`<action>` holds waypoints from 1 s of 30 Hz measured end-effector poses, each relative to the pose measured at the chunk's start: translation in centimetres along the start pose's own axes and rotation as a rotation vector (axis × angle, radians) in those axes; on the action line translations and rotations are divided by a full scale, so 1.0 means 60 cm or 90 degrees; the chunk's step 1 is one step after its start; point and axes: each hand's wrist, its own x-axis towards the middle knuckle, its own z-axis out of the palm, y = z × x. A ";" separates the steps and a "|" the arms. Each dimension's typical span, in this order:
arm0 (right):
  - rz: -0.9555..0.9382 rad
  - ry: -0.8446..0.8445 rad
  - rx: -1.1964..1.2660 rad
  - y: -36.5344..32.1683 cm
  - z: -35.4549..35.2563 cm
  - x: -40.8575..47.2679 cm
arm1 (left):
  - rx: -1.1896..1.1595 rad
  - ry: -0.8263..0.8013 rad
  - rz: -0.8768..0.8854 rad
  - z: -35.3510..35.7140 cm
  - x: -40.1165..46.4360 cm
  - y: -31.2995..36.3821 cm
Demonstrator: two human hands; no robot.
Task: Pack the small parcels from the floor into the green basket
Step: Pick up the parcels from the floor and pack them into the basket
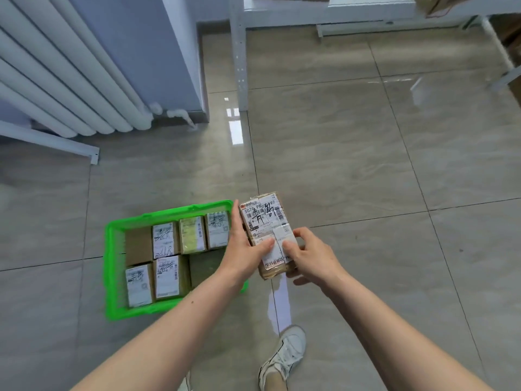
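Note:
A green basket [112, 266] sits on the tiled floor at lower left with several small cardboard parcels [166, 241] packed inside, white labels up; a bare gap shows at its near right corner. I hold a stack of small brown parcels [265, 218] with white shipping labels just right of the basket's right rim, above the floor. My left hand [242, 249] grips the stack's left side, thumb on the label. My right hand [310, 255] grips its near right end.
A white radiator [56, 80] lines the wall at upper left. White metal shelf posts [239, 52] and rails stand at the back, with cardboard boxes [439, 4] at the top right. My white shoe [284, 354] is on the floor below the hands.

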 end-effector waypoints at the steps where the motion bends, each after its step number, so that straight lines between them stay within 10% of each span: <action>1: 0.004 0.001 0.014 -0.005 0.029 -0.004 | 0.000 0.009 0.005 -0.025 -0.007 -0.011; 14: 0.072 0.055 -0.059 0.030 0.367 0.032 | 0.279 0.140 -0.098 -0.308 -0.017 -0.246; 30: 0.015 0.249 -0.103 0.144 0.527 0.305 | 0.450 0.147 -0.125 -0.329 0.181 -0.472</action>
